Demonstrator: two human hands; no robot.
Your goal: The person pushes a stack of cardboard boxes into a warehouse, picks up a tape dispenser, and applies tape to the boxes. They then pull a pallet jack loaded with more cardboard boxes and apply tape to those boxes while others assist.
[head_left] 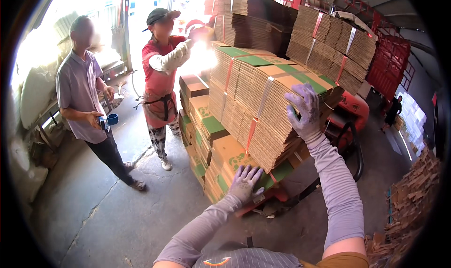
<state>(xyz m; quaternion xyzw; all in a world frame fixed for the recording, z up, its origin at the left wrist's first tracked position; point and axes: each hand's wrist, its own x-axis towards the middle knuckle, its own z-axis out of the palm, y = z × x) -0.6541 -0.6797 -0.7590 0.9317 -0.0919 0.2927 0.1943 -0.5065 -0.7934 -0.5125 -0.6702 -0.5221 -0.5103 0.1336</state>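
Observation:
My left hand (244, 182), in a pale, soiled work glove, rests with its fingers spread on the lower stack of flattened cardboard boxes (231, 151). Above it, a strapped bundle of flattened cardboard boxes (259, 112) with green bands on top leans at a tilt over that stack. My right hand (304, 109), gloved the same way, is raised at the near right corner of this bundle. Its fingers are apart and curved, and nothing shows in them; whether they touch the cardboard, I cannot tell. White and red straps (252, 133) run down the bundle's side.
A person in red (162, 75) stands at the far left end of the stacks, arm raised. Another person (82, 89) beside them holds a blue roll (112, 119). More bundles (329, 42) rise behind. A black handle (357, 150) curves at right, near piled cardboard scraps (408, 207).

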